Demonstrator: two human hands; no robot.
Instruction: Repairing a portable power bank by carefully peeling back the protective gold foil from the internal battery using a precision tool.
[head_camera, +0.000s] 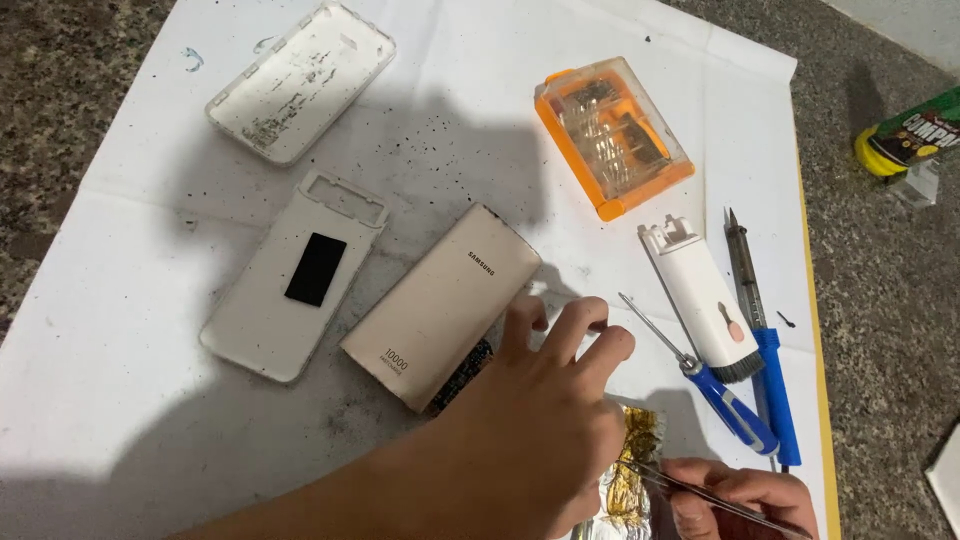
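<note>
You see a beige-gold power bank (440, 306), two off-white shells (291, 288), one bearing a black rectangle, a clear orange bit case (612, 135), blue-handled screwdriver (728, 404), crinkled gold-and-silver foil (632, 482), white sheet (130, 400) speckled black, grey-flecked granite surface (880, 280).

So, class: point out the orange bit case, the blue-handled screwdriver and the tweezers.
orange bit case (612, 135), head view, clear lid
blue-handled screwdriver (735, 408), head view, handle
tweezers (700, 492), head view, shaft above right hand's fingers

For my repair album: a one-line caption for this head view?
Left hand beside a beige power bank, right hand holding tweezers over foil.
</note>
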